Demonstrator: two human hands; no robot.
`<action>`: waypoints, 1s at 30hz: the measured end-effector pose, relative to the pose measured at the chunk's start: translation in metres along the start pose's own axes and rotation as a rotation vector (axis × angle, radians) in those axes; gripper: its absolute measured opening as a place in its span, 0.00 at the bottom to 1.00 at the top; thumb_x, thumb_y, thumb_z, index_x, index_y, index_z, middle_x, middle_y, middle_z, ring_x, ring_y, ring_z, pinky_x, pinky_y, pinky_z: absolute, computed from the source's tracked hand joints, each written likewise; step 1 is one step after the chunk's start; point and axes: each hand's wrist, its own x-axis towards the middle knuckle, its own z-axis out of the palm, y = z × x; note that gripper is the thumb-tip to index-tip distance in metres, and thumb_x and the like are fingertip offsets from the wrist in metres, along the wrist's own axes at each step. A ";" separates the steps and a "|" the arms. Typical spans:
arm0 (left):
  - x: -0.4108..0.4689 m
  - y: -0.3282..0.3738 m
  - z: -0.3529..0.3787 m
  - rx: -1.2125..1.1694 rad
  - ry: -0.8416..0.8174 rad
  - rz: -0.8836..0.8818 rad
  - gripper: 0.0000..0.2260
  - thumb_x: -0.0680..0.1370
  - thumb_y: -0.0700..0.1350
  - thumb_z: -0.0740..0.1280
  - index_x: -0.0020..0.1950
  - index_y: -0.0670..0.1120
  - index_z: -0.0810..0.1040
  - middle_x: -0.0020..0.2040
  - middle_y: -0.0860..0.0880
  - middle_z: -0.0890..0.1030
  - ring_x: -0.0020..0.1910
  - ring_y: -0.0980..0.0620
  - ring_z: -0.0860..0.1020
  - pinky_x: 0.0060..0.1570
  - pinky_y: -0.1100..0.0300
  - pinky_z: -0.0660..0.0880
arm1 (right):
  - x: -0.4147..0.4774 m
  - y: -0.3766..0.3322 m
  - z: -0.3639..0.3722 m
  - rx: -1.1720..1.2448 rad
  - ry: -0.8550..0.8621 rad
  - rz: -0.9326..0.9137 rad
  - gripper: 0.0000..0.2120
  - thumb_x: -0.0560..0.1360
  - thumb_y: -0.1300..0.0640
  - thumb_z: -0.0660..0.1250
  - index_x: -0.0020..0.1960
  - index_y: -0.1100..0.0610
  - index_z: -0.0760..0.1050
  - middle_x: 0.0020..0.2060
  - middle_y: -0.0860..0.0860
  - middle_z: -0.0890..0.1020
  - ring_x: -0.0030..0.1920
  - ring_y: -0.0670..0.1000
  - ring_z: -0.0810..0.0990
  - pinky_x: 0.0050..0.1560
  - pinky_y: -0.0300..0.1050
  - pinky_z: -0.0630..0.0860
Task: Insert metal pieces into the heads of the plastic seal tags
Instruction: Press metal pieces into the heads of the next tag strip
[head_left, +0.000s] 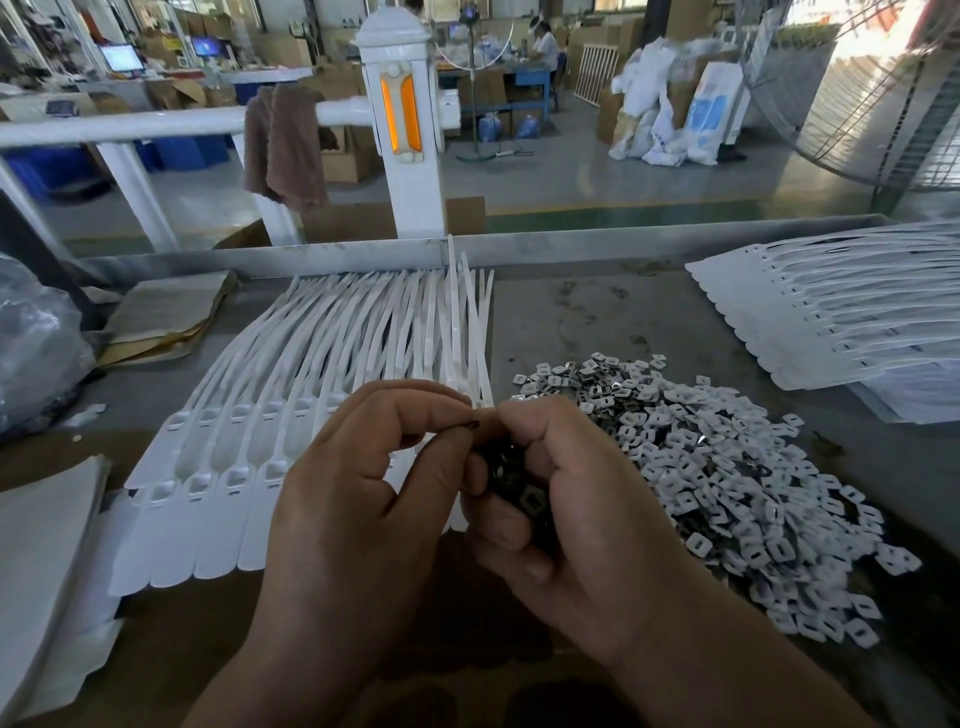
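A row of white plastic seal tags (234, 467) lies side by side on the table, heads toward me and tails fanning to the back rail. My left hand (363, 499) pinches a single small metal piece (474, 425) between thumb and forefinger. Touching it, my right hand (571, 519) cups a bunch of dark metal pieces (519, 488) in its curled fingers. Both hands hover above the right end of the tag row and hide the tags there. A large heap of small square metal pieces (727, 467) spreads over the table to the right.
Another sheet of white tags (831, 312) lies at the back right. A stack of white sheets (47, 571) sits at the left edge, with cardboard (161, 317) and a plastic bag (36, 343) behind it. A metal rail (571, 247) borders the table's far side.
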 end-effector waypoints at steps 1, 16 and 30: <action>0.000 0.000 0.000 0.000 0.005 0.007 0.04 0.76 0.48 0.68 0.45 0.59 0.78 0.49 0.66 0.79 0.50 0.70 0.76 0.45 0.82 0.66 | 0.000 0.000 0.000 -0.019 0.009 -0.009 0.14 0.78 0.52 0.59 0.40 0.60 0.77 0.32 0.54 0.75 0.24 0.48 0.66 0.20 0.37 0.60; 0.005 0.003 -0.006 -0.231 -0.056 -0.203 0.05 0.73 0.47 0.68 0.40 0.56 0.81 0.45 0.65 0.82 0.46 0.67 0.79 0.40 0.78 0.70 | -0.002 -0.001 -0.001 -0.170 0.021 -0.082 0.10 0.71 0.52 0.64 0.38 0.57 0.79 0.31 0.53 0.75 0.23 0.48 0.64 0.21 0.37 0.56; 0.005 -0.001 -0.004 -0.091 -0.081 -0.140 0.03 0.72 0.51 0.67 0.44 0.59 0.79 0.43 0.67 0.81 0.45 0.69 0.78 0.41 0.80 0.68 | 0.001 0.001 -0.001 -0.154 0.045 -0.077 0.16 0.82 0.55 0.62 0.36 0.56 0.76 0.28 0.52 0.74 0.19 0.46 0.63 0.19 0.33 0.58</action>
